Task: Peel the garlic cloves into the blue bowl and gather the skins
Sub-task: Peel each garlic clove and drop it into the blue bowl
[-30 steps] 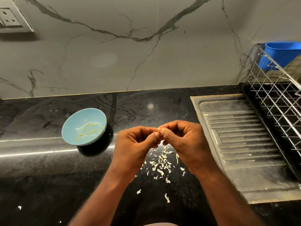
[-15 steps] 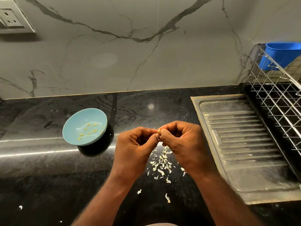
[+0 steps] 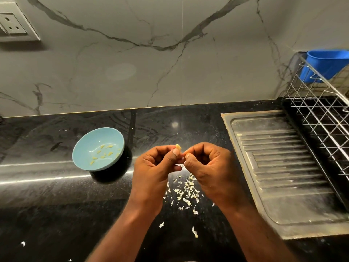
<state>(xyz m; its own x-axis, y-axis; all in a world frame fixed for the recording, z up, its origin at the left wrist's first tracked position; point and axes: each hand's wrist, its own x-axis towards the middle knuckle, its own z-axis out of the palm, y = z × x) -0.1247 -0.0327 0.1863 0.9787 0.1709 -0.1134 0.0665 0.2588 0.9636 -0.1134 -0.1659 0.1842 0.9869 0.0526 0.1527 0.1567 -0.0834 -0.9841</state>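
My left hand (image 3: pixel 154 165) pinches a small pale-yellow garlic clove (image 3: pixel 178 146) between thumb and forefinger, above the black counter. My right hand (image 3: pixel 207 165) sits just to its right, fingers curled, pinching a thin strip of papery skin (image 3: pixel 180 165) that hangs between the two hands. A light blue bowl (image 3: pixel 83 159) stands to the left of my hands and holds several peeled cloves (image 3: pixel 103 153). A scatter of white garlic skins (image 3: pixel 186 191) lies on the counter beneath and behind my hands.
A steel drainboard (image 3: pixel 287 167) lies to the right, with a wire dish rack (image 3: pixel 324 114) beyond it holding a blue plastic container (image 3: pixel 326 65). A few stray skin bits (image 3: pixel 194 232) lie nearer me. A wall socket (image 3: pixel 13 25) sits at top left.
My hands have drawn slightly apart. The clove now shows in the left fingertips and a strip of skin has come away toward the right hand.
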